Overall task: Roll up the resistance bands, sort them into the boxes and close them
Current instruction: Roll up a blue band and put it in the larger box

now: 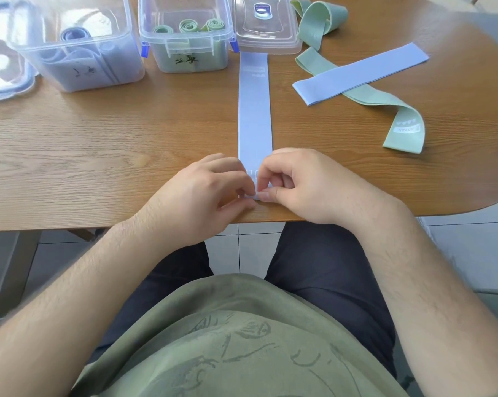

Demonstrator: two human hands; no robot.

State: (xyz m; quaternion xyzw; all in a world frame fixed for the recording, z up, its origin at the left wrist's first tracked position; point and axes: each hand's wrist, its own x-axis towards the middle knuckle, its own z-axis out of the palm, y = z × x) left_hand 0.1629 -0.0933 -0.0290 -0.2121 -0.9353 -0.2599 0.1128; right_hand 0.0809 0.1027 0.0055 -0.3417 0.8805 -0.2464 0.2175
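Note:
A long blue resistance band [254, 110] lies flat on the wooden table, running from the near edge toward the boxes. My left hand [204, 193] and my right hand [302, 183] both pinch its near end, which is folded over slightly at the fingertips. A second blue band [359, 73] lies flat at the right, across a green band [391, 110]. Another green band [318, 21] is bunched at the far right. The left clear box [78, 47] holds blue bands. The middle clear box [184, 32] holds several rolled green bands.
A clear lid [266, 24] lies right of the middle box, touching the far end of the long blue band. Another lid [4, 70] sits at the far left. The table's front edge [127, 224] runs just under my hands, above my lap.

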